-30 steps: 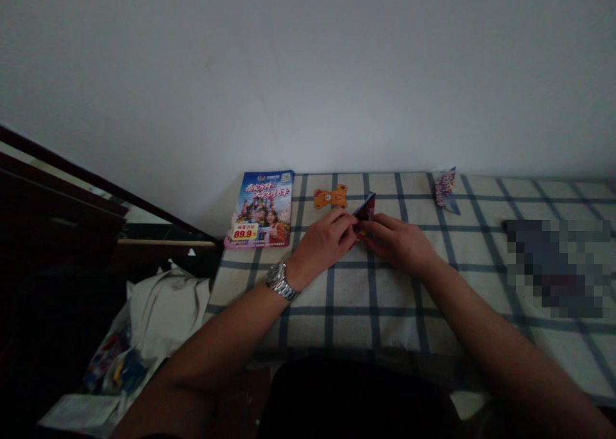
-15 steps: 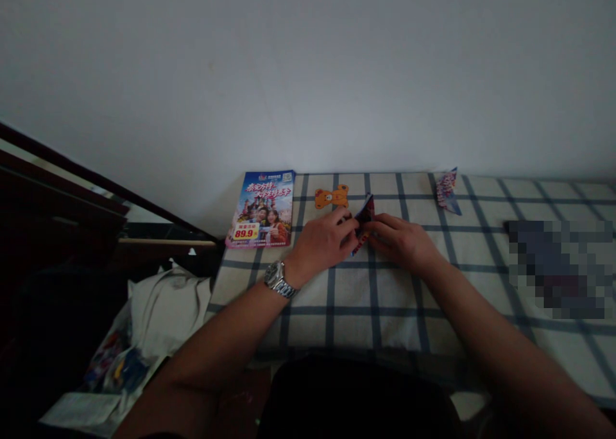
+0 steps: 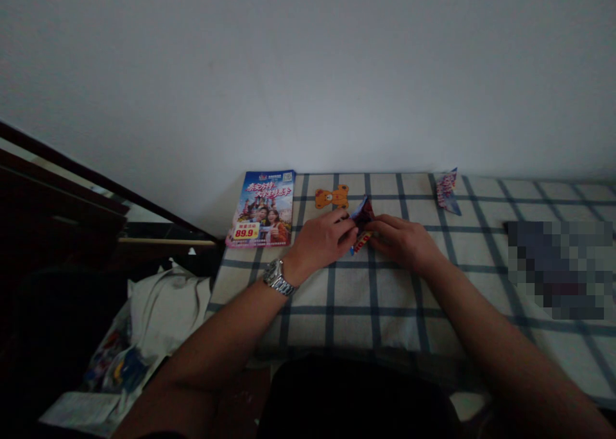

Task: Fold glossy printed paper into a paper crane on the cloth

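Note:
My left hand [image 3: 323, 239], with a metal watch on its wrist, and my right hand [image 3: 402, 241] meet at the middle of a checked tablecloth [image 3: 370, 298]. Between their fingertips they pinch a small folded piece of printed paper [image 3: 362, 222], dark red and blue, which stands partly upright. Both hands have their fingers closed on it. An orange bear-shaped cutout [image 3: 331, 197] lies just beyond my left hand.
A colourful leaflet [image 3: 262, 208] lies at the table's far left corner. Another folded paper piece [image 3: 446, 189] stands at the back near the wall. A blurred dark patch [image 3: 558, 266] lies on the right. Cloth and bags [image 3: 158, 310] sit on the floor at the left.
The folded paper has been turned and tipped lower between my fingers, showing more of its printed side. Both hands stay in nearly the same place.

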